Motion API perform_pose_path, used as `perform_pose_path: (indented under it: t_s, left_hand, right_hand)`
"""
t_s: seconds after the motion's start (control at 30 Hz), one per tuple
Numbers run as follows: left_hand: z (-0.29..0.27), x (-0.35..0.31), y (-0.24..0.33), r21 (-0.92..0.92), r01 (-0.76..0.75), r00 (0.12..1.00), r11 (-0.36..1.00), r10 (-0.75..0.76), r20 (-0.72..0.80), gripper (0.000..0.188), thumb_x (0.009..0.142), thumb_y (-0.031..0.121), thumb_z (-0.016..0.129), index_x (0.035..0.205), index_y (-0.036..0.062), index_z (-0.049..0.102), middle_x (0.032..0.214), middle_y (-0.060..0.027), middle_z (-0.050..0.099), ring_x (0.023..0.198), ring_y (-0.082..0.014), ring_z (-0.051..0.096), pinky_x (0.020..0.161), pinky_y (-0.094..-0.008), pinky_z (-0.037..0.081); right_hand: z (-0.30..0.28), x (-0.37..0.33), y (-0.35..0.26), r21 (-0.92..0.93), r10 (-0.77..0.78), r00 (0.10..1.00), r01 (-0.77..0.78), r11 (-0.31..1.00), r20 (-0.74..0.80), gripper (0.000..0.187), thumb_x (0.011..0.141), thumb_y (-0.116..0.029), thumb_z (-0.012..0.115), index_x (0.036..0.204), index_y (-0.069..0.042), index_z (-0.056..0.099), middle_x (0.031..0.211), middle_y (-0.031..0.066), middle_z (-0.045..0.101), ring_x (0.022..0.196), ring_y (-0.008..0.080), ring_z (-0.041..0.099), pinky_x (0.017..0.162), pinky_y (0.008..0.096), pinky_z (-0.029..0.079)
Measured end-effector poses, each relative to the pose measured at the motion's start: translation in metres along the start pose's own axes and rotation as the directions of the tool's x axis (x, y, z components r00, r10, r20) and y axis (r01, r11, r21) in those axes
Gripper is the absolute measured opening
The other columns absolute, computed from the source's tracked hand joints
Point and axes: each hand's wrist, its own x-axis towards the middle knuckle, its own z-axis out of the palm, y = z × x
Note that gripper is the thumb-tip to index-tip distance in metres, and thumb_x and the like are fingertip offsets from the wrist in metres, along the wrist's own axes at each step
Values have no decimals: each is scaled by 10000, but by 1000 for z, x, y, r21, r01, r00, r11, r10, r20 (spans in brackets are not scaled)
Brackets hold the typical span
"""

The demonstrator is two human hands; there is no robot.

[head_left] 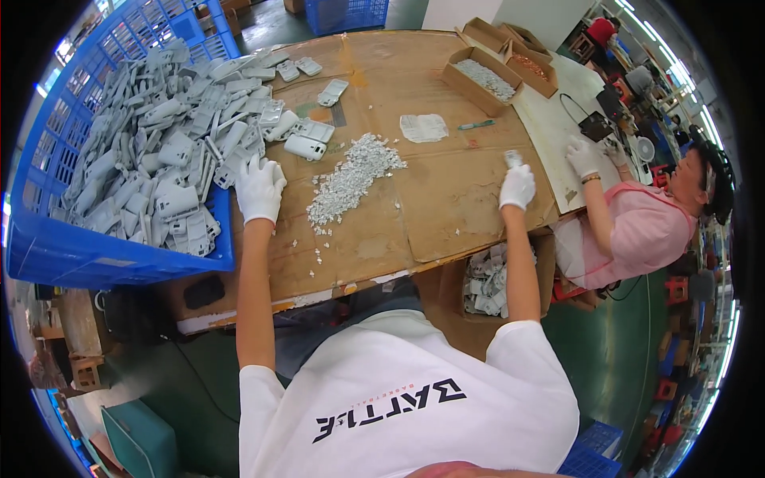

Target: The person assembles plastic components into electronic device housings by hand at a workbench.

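My left hand [260,191], in a white glove, reaches to the right edge of a heap of grey plastic housings [179,151]. Its fingers look slightly apart against the pieces, and their tips are partly hidden. At the right side of the cardboard-covered table, my right hand [518,188], also gloved, pinches a small grey plastic housing [512,158]. Between my hands lies a loose pile of small whitish-grey parts [355,177]. A few housings [305,148] rest beside that pile, near my left hand.
The heap fills a blue crate [119,267] tilted toward the table. A cardboard box [544,267] of grey pieces stands below the right table edge. Small boxes [460,84], a paper sheet [424,128] and a pen [476,125] lie beyond. A gloved co-worker [637,227] sits at right.
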Motion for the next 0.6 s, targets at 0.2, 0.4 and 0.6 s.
perform_pose_path:
  t_s: [0.2, 0.4, 0.6]
  left_hand:
    - [-9, -13, -11, -185, -136, 985, 973, 112, -135, 199, 739, 141, 792, 798, 78, 613, 1137, -102, 656, 1117, -338, 580, 997, -465, 429]
    - [-35, -50, 9, -289, -210, 962, 934, 145, -230, 154, 814, 136, 743, 846, 121, 593, 1120, -70, 676, 1151, -310, 588, 1059, -529, 370]
    - [-59, -89, 10, -247, -162, 982, 955, 132, -134, 89, 807, 92, 713, 850, 133, 647, 1209, -63, 654, 1259, -349, 527, 1148, -557, 287]
  right_hand:
    - [-61, -1, -47, 348, -176, 949, 263, 900, -261, 134, 893, -163, 631, 957, -46, 609, 975, 153, 612, 921, 328, 645, 784, 410, 542]
    - [-103, -83, -150, 860, -478, 863, 363, 359, -164, 203, 843, -164, 709, 1019, -81, 652, 1020, 124, 626, 936, 327, 643, 815, 420, 524]
    - [-100, -73, -178, 896, -616, 783, 207, 394, 90, 213, 820, -270, 746, 924, -104, 663, 906, 109, 634, 868, 314, 655, 762, 437, 521]
